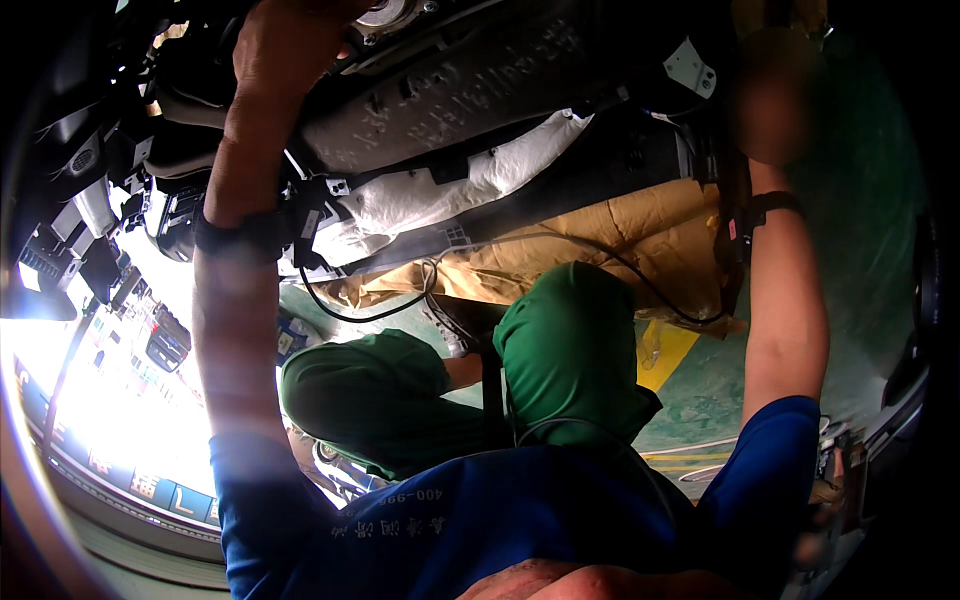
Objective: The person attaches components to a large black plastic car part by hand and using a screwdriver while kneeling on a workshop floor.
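Above me lies a large dark car-interior assembly (420, 110), like a dashboard, with chalky handwriting on its underside. My left hand (290, 45) is raised to its upper left part, beside a round metal fitting (390, 12). Its fingers look curled inward, but the picture's top edge and shadow hide what they hold. My right hand (775, 110) is lifted at the assembly's right end, near a pale metal bracket (690, 72). Blur covers that hand, so its fingers do not show. White padding (450, 190) runs along the assembly's lower side. Both wrists wear dark bands.
Crumpled brown paper wrapping (620, 235) lies below the assembly, and a black cable (560, 237) loops across it. My bent knees in green trousers (565, 350) are close beneath. The floor (850, 270) is green with a yellow stripe (665, 355). Bright glare fills the left side.
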Tool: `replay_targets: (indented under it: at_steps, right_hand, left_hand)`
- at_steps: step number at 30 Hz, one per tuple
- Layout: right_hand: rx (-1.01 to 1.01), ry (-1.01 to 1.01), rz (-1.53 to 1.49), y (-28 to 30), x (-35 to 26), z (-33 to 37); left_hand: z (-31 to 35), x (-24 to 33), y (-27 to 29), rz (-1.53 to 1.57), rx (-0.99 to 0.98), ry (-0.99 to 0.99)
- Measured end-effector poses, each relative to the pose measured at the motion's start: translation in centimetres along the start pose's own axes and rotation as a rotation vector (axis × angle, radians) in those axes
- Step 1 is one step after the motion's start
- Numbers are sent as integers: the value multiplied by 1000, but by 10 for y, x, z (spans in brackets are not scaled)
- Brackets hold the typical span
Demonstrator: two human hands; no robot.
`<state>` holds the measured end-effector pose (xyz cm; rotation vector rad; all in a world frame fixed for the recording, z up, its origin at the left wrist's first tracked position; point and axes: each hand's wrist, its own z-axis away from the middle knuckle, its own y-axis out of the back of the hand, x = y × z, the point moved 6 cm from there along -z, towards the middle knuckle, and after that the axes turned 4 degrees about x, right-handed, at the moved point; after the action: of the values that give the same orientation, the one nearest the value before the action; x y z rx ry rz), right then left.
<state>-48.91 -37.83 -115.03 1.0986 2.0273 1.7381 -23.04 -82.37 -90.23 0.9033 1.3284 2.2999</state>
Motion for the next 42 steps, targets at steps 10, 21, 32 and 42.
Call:
replay_targets:
  at_steps: [10, 21, 32, 42]
  right_hand:
    - [-109, 9, 88, 20, 14, -1]
    - [31, 55, 150, 40, -10, -20]
    - [-125, 58, 256, -4, 1, -5]
    - [-47, -107, -129, 24, 9, -9]
  left_hand:
    - [0, 41, 5, -354, 89, 39]
    - [4, 18, 0, -526, 132, 32]
    - [21, 2, 29, -347, 150, -45]
    - [-27, 18, 5, -645, -161, -9]
